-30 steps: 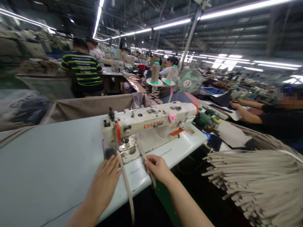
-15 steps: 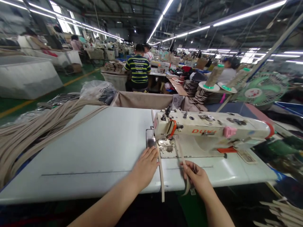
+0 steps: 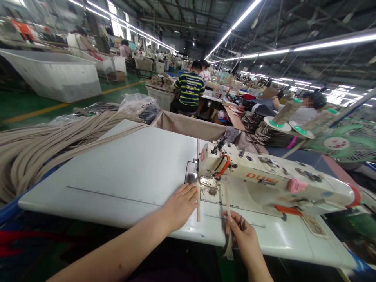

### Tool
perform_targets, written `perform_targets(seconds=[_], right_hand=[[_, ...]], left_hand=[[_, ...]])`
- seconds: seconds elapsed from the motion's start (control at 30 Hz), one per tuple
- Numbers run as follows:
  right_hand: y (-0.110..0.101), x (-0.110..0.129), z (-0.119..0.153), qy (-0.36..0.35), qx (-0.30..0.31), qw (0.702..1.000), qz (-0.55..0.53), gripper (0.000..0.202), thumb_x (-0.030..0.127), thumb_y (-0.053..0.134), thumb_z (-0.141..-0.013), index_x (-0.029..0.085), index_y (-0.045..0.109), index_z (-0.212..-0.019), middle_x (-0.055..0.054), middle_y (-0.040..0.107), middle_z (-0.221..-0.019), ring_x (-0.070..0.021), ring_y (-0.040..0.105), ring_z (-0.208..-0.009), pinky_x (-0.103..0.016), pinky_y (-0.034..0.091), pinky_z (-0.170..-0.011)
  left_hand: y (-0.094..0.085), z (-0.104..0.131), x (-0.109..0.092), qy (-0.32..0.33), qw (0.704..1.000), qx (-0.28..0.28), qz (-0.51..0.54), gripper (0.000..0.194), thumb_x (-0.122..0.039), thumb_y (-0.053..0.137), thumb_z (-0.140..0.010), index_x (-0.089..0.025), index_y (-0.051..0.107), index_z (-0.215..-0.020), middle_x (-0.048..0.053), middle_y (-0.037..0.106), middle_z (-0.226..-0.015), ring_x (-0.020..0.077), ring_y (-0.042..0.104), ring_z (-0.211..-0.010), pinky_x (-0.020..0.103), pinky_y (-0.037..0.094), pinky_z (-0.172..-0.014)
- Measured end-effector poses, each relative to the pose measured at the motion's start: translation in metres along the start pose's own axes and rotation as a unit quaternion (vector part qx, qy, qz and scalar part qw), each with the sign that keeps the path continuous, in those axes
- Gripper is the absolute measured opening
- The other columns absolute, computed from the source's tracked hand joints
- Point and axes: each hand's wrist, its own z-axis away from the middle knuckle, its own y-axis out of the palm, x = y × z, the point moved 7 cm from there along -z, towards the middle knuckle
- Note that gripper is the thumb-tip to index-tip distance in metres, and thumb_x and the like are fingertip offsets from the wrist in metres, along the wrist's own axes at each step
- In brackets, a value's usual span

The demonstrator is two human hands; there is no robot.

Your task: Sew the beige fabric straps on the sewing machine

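On the sewing machine (image 3: 243, 172), a narrow beige fabric strip (image 3: 198, 211) runs under the presser foot area, its near end lying on the white table (image 3: 129, 164). My left hand (image 3: 181, 205) lies flat beside this strip, fingers stretched toward the metal needle plate and fingertips touching the strip's edge. Right of it, my right hand (image 3: 242, 233) pinches a thin beige tape (image 3: 227, 197) that rises toward the machine head and hangs over the table's front edge below. A small dark object (image 3: 242, 222) shows among the right fingers; its kind is unclear.
A large bundle of beige strips (image 3: 58, 145) drapes over the table's left side. Behind the table stands a cloth-lined bin (image 3: 188, 125). Thread cones (image 3: 284, 113) and a green fan (image 3: 337, 143) are at right. A person in a striped shirt (image 3: 188, 89) sits ahead.
The strip beside my left hand has moved forward through the machine; its near end, which hung past the table edge, now lies on the table. The view has tilted and turned left.
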Motion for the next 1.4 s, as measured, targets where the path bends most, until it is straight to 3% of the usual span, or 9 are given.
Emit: perform_targets(seconds=[0.27, 0.67, 0.8, 1.03, 1.3, 1.4], right_hand=[[-0.004, -0.017, -0.004, 0.016, 0.006, 1.000, -0.019, 0.068, 0.076, 0.074, -0.070, 0.016, 0.073, -0.103, 0.000, 0.059, -0.056, -0.0099, 0.037, -0.042, -0.023, 0.027, -0.042], [0.001, -0.017, 0.001, -0.012, -0.010, 1.000, -0.008, 0.058, 0.074, 0.069, -0.077, 0.019, 0.070, -0.097, 0.000, 0.059, -0.060, -0.0125, 0.043, -0.049, -0.026, 0.034, -0.046], [0.002, -0.014, 0.011, -0.040, -0.017, 0.999, 0.016, 0.052, 0.072, 0.066, -0.081, 0.021, 0.068, -0.092, -0.002, 0.061, -0.069, -0.0149, 0.049, -0.055, -0.027, 0.037, -0.049], [0.007, -0.011, 0.031, -0.050, -0.025, 0.996, 0.071, 0.056, 0.072, 0.058, -0.088, 0.021, 0.070, -0.108, 0.000, 0.059, -0.063, -0.0187, 0.055, -0.058, -0.028, 0.043, -0.053], [0.020, 0.014, 0.042, -0.098, 0.006, 0.990, 0.103, 0.045, 0.064, 0.055, -0.093, 0.021, 0.065, -0.083, -0.002, 0.063, -0.072, -0.0188, 0.059, -0.068, -0.027, 0.048, -0.064], [0.025, 0.016, 0.042, -0.093, 0.021, 0.989, 0.109, 0.044, 0.062, 0.053, -0.094, 0.021, 0.069, -0.092, -0.002, 0.064, -0.073, -0.0201, 0.061, -0.070, -0.027, 0.050, -0.067]], left_hand=[[0.003, 0.001, 0.000, -0.001, 1.000, 0.010, -0.017, 0.048, -0.035, 0.032, -0.110, -0.011, 0.048, -0.148, 0.011, 0.046, -0.156, 0.0239, 0.039, -0.148, 0.042, 0.031, -0.125], [0.007, 0.001, 0.000, -0.003, 1.000, 0.016, -0.021, 0.051, -0.036, 0.032, -0.110, -0.007, 0.044, -0.150, 0.013, 0.045, -0.157, 0.0262, 0.037, -0.149, 0.044, 0.030, -0.125], [0.010, -0.005, 0.006, -0.017, 1.000, 0.017, -0.012, 0.050, -0.037, 0.034, -0.110, -0.008, 0.046, -0.148, 0.013, 0.046, -0.156, 0.0274, 0.036, -0.150, 0.045, 0.029, -0.125], [0.010, -0.019, 0.013, -0.032, 0.999, 0.029, -0.004, 0.045, -0.034, 0.042, -0.108, -0.007, 0.051, -0.143, 0.015, 0.052, -0.151, 0.0293, 0.040, -0.147, 0.048, 0.031, -0.124], [0.017, -0.021, 0.025, -0.060, 0.996, 0.029, 0.060, 0.041, -0.024, 0.048, -0.104, -0.014, 0.052, -0.143, 0.010, 0.051, -0.152, 0.0276, 0.040, -0.148, 0.049, 0.032, -0.124], [0.015, -0.024, 0.035, -0.078, 0.987, 0.034, 0.133, 0.039, -0.020, 0.049, -0.101, -0.018, 0.056, -0.140, 0.009, 0.055, -0.149, 0.0280, 0.042, -0.146, 0.051, 0.034, -0.123]])
